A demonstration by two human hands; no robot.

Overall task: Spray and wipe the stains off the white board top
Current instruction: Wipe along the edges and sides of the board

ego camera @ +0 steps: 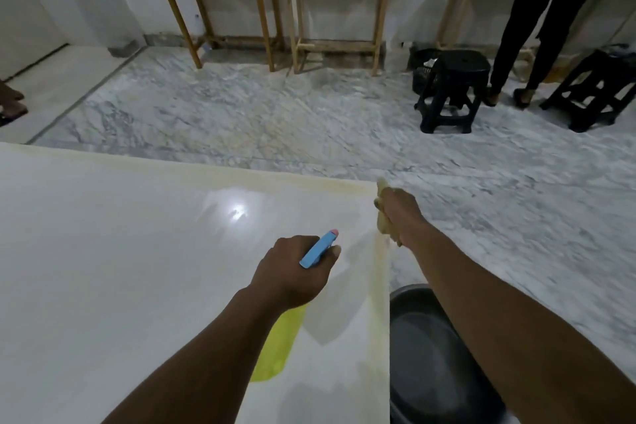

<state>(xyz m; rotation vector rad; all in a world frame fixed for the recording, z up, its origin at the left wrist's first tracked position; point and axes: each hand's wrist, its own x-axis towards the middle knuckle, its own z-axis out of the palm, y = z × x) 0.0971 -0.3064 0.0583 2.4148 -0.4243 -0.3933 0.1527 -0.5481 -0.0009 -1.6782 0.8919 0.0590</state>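
The white board top (120,251) fills the lower left of the head view, glossy, with yellowish staining along its far edge and right edge. My left hand (292,272) grips a spray bottle (280,344) with a yellow-green body and a blue trigger head tipped pink, held over the board near its right side, nozzle pointing toward the far right corner. My right hand (401,213) is closed on a crumpled yellowish cloth (383,217), pressed at the board's far right corner and right edge.
A dark metal basin (430,354) sits on the floor right of the board, under my right arm. Two black plastic stools (451,89) and a standing person's legs (537,27) are at the far right. Wooden tables (220,3) line the back wall across the marble floor.
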